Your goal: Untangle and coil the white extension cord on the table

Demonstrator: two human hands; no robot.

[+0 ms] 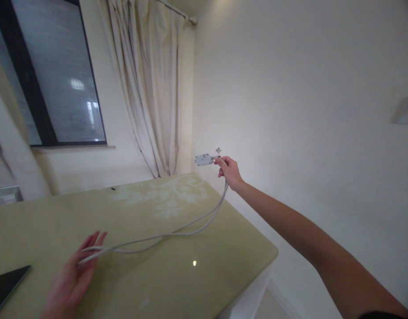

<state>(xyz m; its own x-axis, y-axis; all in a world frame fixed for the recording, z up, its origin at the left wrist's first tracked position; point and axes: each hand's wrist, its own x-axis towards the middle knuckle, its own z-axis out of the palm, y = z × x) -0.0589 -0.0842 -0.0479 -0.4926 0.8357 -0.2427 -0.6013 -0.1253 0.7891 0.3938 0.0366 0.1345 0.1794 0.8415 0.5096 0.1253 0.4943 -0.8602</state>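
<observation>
My right hand (228, 170) is closed in a pinch on a white cable, close to a small white rectangular block (204, 159) at its end. A small tag or plug-like piece (218, 151) with dark marks shows just above the fingertips; its kind is unclear. From there the doubled white cable (180, 233) sags over the table and runs to my left hand (76, 270). That hand, low at the left with its palm turned up, holds the looped end across its fingers. Its fingers are only loosely bent, and part of its grip is blurred.
Below the hands is a glossy yellow-green table (151, 283) with a pale floral pattern and a rounded right corner. A dark flat panel (7, 285) lies at the left edge. Near the far edge sits a small black item (113, 189). Curtains (151, 88) and walls stand behind.
</observation>
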